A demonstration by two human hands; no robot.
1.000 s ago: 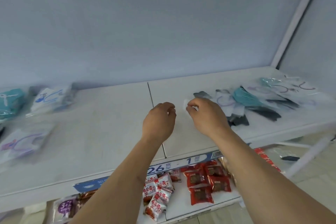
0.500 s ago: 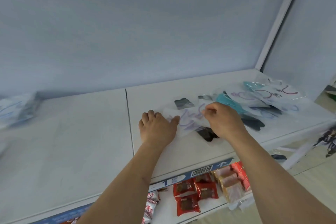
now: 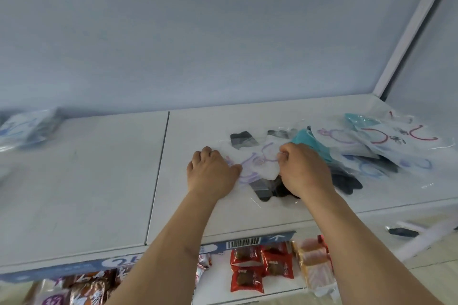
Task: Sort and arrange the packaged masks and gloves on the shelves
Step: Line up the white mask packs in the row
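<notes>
Snack packets [image 3: 260, 270] beneath mask shelf [image 3: 99, 181]

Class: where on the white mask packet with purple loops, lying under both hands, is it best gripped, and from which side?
Probably its near right corner, from the right: the white mask packet lies flat, overlapping the dark packets, and that corner lifts where the right hand pinches it. The left hand rests on its left end.

both hands [image 3: 210, 173] [image 3: 303, 171] on a packaged mask [image 3: 255, 163], white shelf [image 3: 99, 181]
</notes>
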